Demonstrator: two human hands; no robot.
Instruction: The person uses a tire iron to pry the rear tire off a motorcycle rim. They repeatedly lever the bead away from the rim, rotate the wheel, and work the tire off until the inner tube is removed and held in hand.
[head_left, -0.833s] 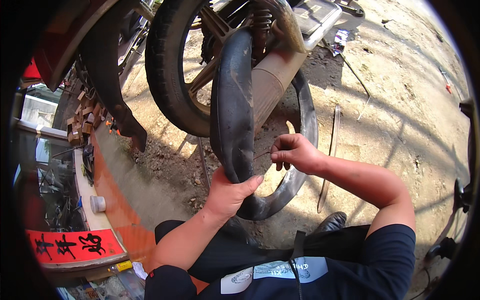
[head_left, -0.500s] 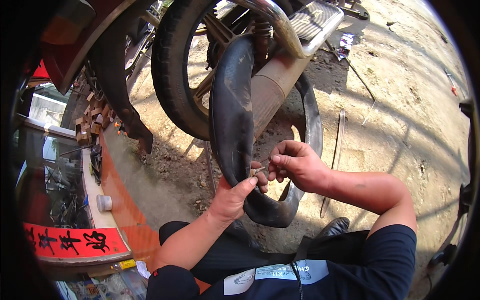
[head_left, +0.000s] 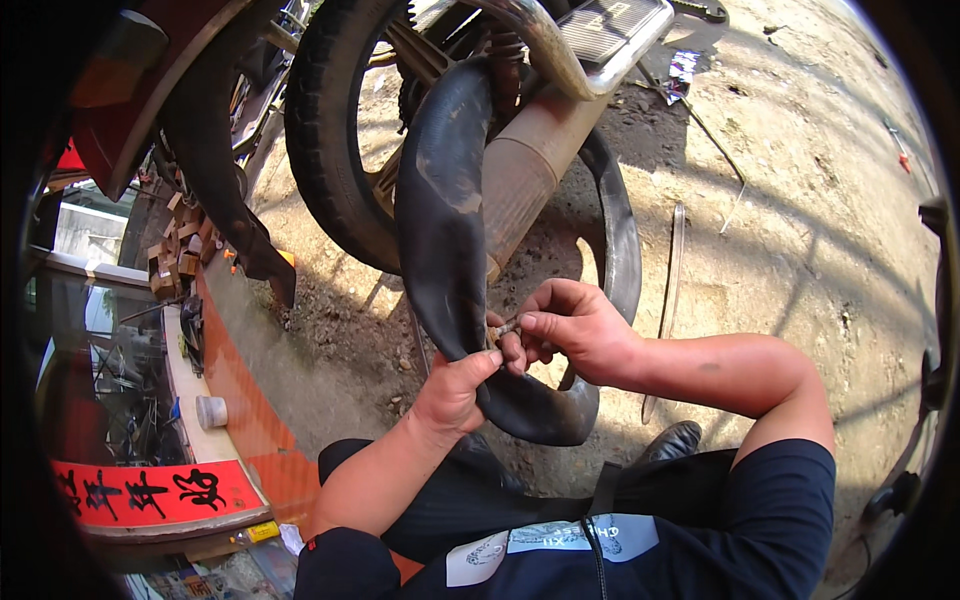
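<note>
Change: right hand (head_left: 585, 335) dropped from 12 o'clock of the left to meet it; both now together at the valve stem (head_left: 505, 327).
Left hand (head_left: 452, 390): clamped under the black inner tube (head_left: 445, 230).
Right hand: fingertips pinched on the stem.
Meaning: likely valve work begun.
Tube: draped over the exhaust pipe (head_left: 525, 165), looping down to 6 o'clock.
Edges: tyre (head_left: 325, 150) close at 10 o'clock.
Open room: bare ground (head_left: 800, 230) toward 2 o'clock.

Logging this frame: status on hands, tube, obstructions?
Left hand grips the black inner tube. Right hand pinches the small metal valve stem on it. Motorcycle rear wheel and exhaust pipe close behind, nothing between hands.
</note>
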